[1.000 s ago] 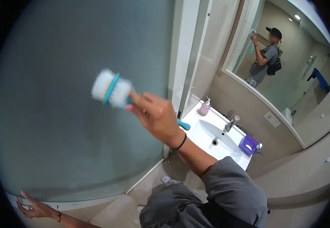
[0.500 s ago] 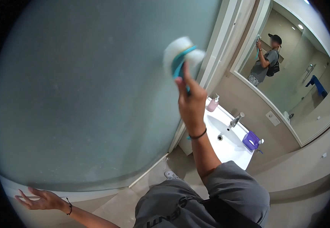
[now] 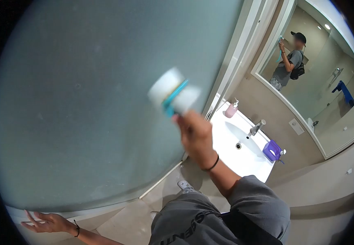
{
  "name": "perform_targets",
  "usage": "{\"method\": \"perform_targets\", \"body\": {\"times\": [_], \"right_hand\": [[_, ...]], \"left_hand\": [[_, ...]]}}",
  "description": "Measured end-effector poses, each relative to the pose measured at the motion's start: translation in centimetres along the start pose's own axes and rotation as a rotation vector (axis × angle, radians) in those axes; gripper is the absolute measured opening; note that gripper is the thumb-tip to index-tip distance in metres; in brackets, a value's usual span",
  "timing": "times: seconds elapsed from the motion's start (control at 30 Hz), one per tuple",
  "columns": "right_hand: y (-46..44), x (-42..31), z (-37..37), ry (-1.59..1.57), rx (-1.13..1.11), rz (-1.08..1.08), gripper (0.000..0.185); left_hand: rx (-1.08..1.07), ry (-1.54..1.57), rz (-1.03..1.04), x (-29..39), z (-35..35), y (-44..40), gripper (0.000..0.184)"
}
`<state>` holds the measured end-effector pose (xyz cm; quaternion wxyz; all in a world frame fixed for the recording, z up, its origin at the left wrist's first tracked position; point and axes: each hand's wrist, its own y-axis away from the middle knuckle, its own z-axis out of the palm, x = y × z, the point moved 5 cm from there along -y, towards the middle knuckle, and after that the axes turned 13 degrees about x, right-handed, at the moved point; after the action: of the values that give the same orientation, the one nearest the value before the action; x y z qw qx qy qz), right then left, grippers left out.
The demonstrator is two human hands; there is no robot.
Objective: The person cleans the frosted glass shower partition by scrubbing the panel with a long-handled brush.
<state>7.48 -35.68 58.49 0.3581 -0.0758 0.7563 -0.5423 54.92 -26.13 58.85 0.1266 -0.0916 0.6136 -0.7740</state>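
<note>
A brush point(image 3: 173, 92) with white bristles on two sides and a turquoise band is blurred by motion in front of the greyish frosted glass panel point(image 3: 79, 114). My right hand point(image 3: 197, 136) is closed round it just below the head; the rest of its handle is hidden. Whether the bristles touch the glass cannot be told. Low on the left, my left hand point(image 3: 48, 223) has its fingers spread and holds nothing, near the pale ledge point(image 3: 91, 211) at the panel's bottom edge.
Right of the panel's white frame point(image 3: 234, 57), a white sink point(image 3: 242, 163) has a tap point(image 3: 257, 127), a pink soap bottle point(image 3: 232, 109) and a purple container point(image 3: 272, 151). A mirror point(image 3: 324, 81) above shows a person with the brush.
From one second ago, the brush and my right hand moved right and up, then over the last half second back left and down. My left hand stays low with its fingers spread.
</note>
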Motion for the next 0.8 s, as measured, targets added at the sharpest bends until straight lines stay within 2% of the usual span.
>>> {"method": "perform_targets", "body": {"times": [0.03,0.1,0.17,0.2,0.27,0.3,0.37,0.43,0.47,0.53,0.57,0.6,0.63,0.67,0.7,0.73,0.8], "right_hand": [[1.3,-0.1,0.5,-0.042,-0.12,0.009,0.017],[1.0,1.0,0.1,0.041,-0.089,-0.03,0.018],[-1.1,2.7,-1.1,0.041,0.094,0.126,0.031],[-2.8,2.5,-1.6,0.067,0.107,0.182,0.038],[-2.5,2.8,-1.3,0.04,0.127,0.153,0.037],[-1.1,2.4,-0.5,-0.151,0.159,0.106,0.034],[2.0,0.9,0.5,-0.086,-0.128,-0.037,0.031],[2.7,2.0,0.5,-0.008,-0.114,-0.034,0.033],[1.9,3.4,0.1,-0.053,-0.052,0.061,0.032],[-0.2,4.9,-0.6,-0.032,0.157,0.165,0.042],[-0.9,5.1,-0.3,-0.045,0.199,0.197,0.044],[-0.3,4.5,0.1,-0.091,0.202,0.261,0.043],[1.1,3.6,0.9,-0.108,0.162,0.232,0.038],[3.8,3.3,1.6,-0.099,0.093,0.091,0.029],[5.8,2.2,2.0,-0.134,-0.019,0.041,0.018],[7.7,2.0,2.3,-0.116,-0.124,-0.048,0.016],[7.6,2.7,1.9,-0.093,-0.094,0.021,0.013]], "left_hand": [[0.01,0.095,-0.07,0.3,-0.1,0.0,0.034],[0.018,0.194,-0.138,0.0,-0.1,0.0,0.034],[-0.02,0.103,-0.064,-1.2,-0.3,0.5,0.034],[-0.026,0.105,-0.062,-1.4,-0.5,0.7,0.034],[-0.093,0.084,-0.114,-1.8,-0.2,1.0,0.043],[-0.086,0.079,-0.113,-1.4,-0.3,0.9,0.043],[-0.112,0.056,-0.176,-1.1,-0.5,0.9,0.044],[-0.103,0.034,-0.12,-1.4,-0.2,1.1,0.047],[-0.102,0.013,-0.065,-1.6,-0.3,1.3,0.051],[-0.092,0.148,-0.133,-1.8,-0.2,1.4,0.057],[-0.132,0.38,-0.556,-0.8,-0.3,1.5,0.043],[-0.067,0.386,-0.446,-0.6,-0.3,1.5,0.041],[-0.002,0.389,-0.329,-0.7,-0.3,1.3,0.04],[-0.001,0.355,-0.313,-0.3,-0.4,0.9,0.036],[0.004,0.323,-0.304,0.5,-0.6,0.5,0.033],[-0.016,0.248,-0.286,0.6,-0.8,0.3,0.031],[-0.028,0.17,-0.269,0.7,-0.7,0.0,0.029]]}}
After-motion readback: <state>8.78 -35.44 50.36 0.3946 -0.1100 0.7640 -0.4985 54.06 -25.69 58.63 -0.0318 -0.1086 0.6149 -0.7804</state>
